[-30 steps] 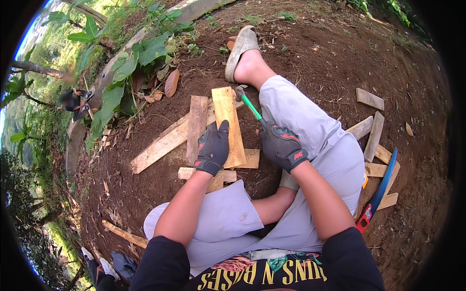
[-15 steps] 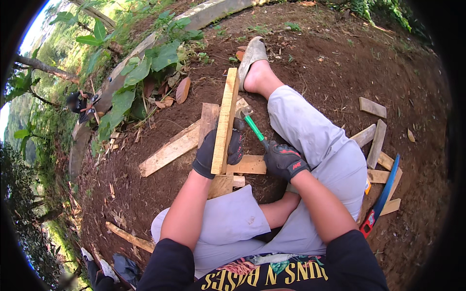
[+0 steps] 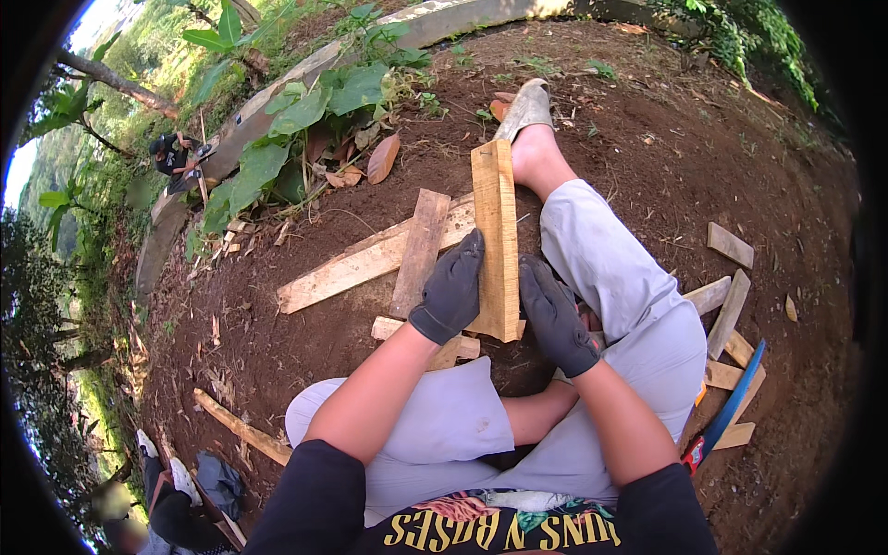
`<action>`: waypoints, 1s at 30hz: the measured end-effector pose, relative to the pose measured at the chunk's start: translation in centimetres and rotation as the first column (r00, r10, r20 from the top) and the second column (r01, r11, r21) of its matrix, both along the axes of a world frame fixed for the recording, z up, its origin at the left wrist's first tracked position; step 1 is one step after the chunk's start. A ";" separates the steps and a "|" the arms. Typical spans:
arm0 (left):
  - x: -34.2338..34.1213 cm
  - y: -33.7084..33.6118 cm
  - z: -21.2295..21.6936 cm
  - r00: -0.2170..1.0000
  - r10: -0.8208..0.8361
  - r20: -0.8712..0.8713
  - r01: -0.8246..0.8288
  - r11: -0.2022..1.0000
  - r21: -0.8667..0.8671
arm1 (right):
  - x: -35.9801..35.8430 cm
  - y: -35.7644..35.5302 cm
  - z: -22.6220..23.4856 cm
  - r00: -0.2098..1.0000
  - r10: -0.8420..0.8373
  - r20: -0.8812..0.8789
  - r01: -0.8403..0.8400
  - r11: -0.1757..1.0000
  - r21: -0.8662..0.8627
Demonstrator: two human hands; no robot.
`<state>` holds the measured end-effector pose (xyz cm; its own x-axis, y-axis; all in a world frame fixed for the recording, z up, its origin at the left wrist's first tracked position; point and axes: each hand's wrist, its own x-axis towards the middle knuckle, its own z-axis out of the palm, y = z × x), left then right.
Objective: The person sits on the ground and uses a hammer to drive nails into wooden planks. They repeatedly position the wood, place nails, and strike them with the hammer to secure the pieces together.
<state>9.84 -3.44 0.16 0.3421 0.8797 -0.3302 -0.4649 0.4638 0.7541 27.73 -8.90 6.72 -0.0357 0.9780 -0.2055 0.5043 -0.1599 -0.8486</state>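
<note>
A sawn wooden plank (image 3: 497, 245) stands tilted in front of me, a small nail poking out near its far end. My left hand (image 3: 453, 291), in a dark glove, is closed on the plank's left side. On the opposite edge, my gloved right hand (image 3: 553, 314) is closed against the plank, its fingertips partly hidden. The green-handled hammer seen earlier does not show now. Beneath and left of the plank, a flat brown board (image 3: 421, 250) rests across a longer pale board (image 3: 342, 273) on the soil.
A blue-bladed handsaw (image 3: 735, 398) with a red handle lies at right by several wood offcuts (image 3: 731, 310). A stick (image 3: 242, 427) lies at left. Leafy plants (image 3: 301, 116) and a low curb (image 3: 416, 28) border the soil. One person (image 3: 176, 157) sits far left; another's legs (image 3: 176, 490) show lower left.
The hammer has left my right hand's visible grip, and that hand has come up to the plank. The plank has moved right and turned, showing its broad face and nail.
</note>
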 end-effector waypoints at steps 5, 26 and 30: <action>0.3 0.4 1.4 0.822 -0.017 -0.569 0.128 0.979 0.156 | 0.0 0.2 0.0 0.948 -0.084 -0.307 0.048 0.991 -0.123; -9.2 7.4 -4.9 0.273 0.024 -0.962 0.375 0.918 0.129 | 2.4 1.1 -2.3 0.995 -0.046 -0.087 0.005 0.904 -0.427; -9.8 7.7 -5.0 0.464 -0.051 -0.884 0.314 0.943 0.110 | 1.6 1.8 -0.5 0.992 0.005 0.130 0.046 0.921 -0.387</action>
<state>0.08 4.27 -4.80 0.1613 0.9207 -0.3555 0.5544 0.2135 0.8044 29.32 -7.11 6.20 0.0350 0.8206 -0.5704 0.5957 -0.4755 -0.6474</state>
